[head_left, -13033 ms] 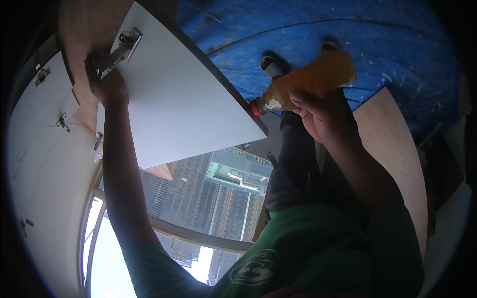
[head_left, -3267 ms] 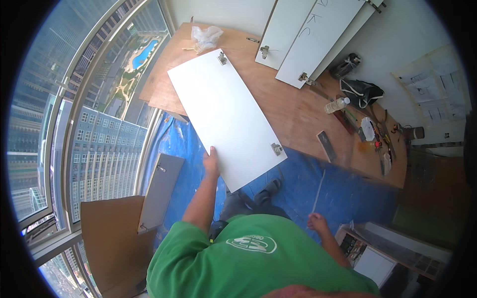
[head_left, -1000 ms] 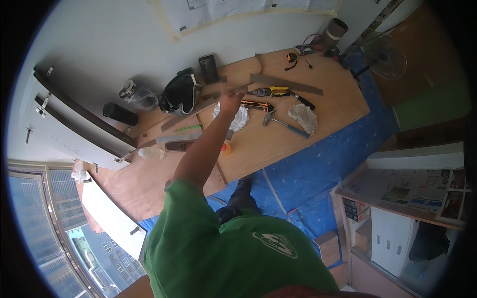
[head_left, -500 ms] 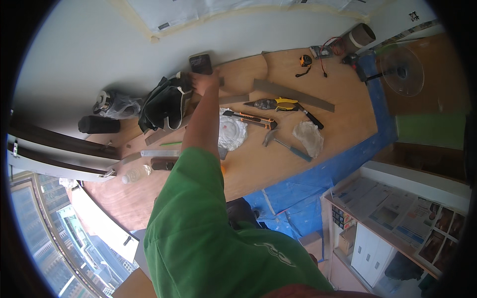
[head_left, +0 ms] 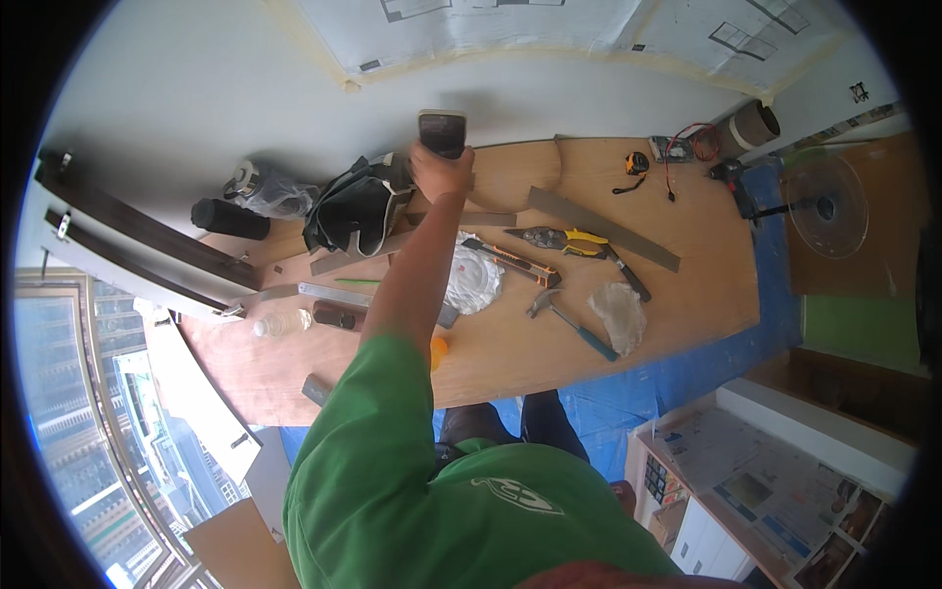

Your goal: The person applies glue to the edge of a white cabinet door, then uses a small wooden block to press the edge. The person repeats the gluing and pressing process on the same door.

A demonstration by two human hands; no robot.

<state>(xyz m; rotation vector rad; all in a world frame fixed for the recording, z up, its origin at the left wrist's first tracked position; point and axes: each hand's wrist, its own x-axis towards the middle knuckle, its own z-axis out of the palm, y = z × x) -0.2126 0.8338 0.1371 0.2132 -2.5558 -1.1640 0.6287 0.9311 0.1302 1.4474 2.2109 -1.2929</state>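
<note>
My left arm, in a green sleeve, reaches across the wooden worktop. My left hand (head_left: 443, 174) is closed around the lower end of a dark smartphone (head_left: 443, 134), held up in front of the white wall. Just left of the hand sits an open black bag (head_left: 355, 211). Below the forearm lie a crumpled white plastic bundle (head_left: 474, 280) and an orange-and-black utility knife (head_left: 512, 262). Beside my torso's right edge shows a small skin-toned patch (head_left: 624, 494), perhaps part of my right hand; its fingers cannot be made out.
Tin snips (head_left: 564, 240), a hammer (head_left: 573, 325), a tape measure (head_left: 636, 164) and a flat strip (head_left: 603, 229) lie on the worktop (head_left: 687, 304). A wrapped flask (head_left: 260, 187), a black cylinder (head_left: 231, 219) and a clear bottle (head_left: 282, 323) are left. A fan (head_left: 827, 207) stands right.
My left hand has gripped the phone and raised it from where it leaned near the wall. The whole view has shifted, showing more of the wall papers and my legs.
</note>
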